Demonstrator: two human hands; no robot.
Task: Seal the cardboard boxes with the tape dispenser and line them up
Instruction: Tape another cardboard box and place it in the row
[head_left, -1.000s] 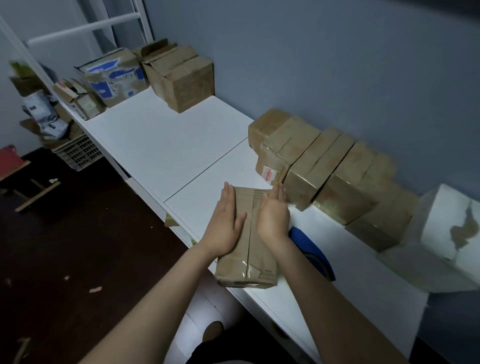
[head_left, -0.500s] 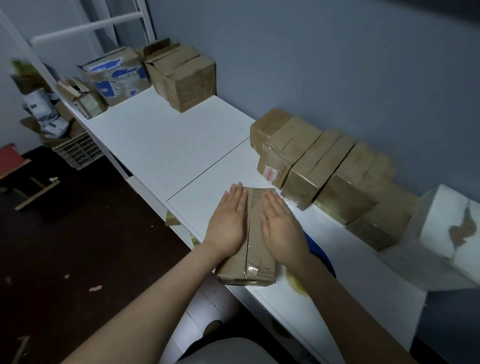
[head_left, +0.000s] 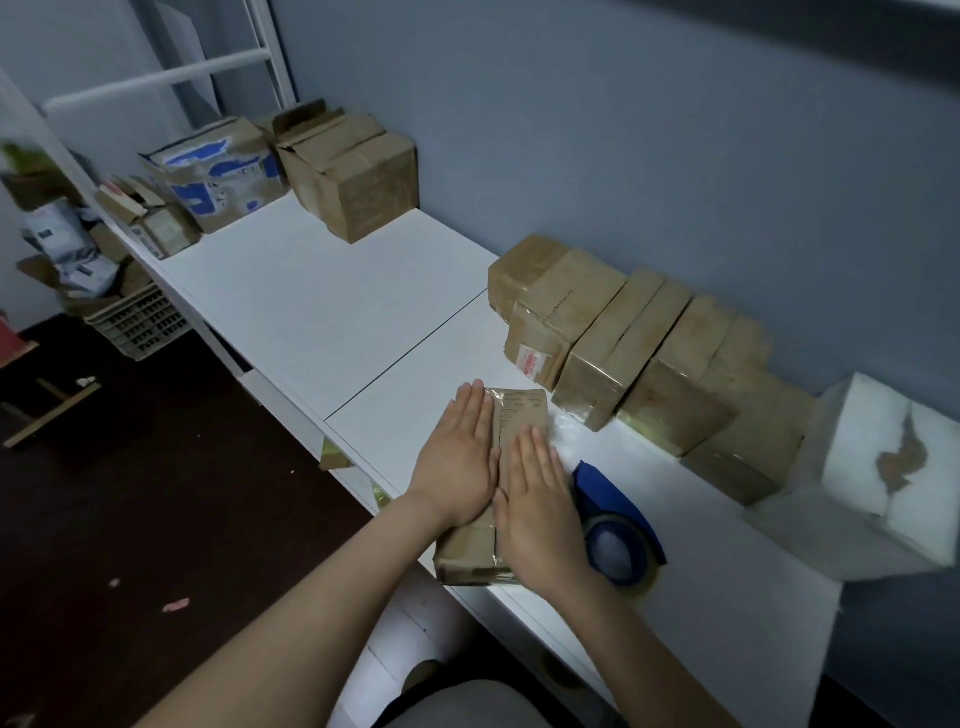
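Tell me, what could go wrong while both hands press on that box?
The box sits near the table's front edge, so a hard push from the flat left hand and right hand might slide it off. The dispenser lies right beside the right hand, and a sideways sweep could knock it. The row by the wall looks tight and uneven, so pushing another box in may shift it.
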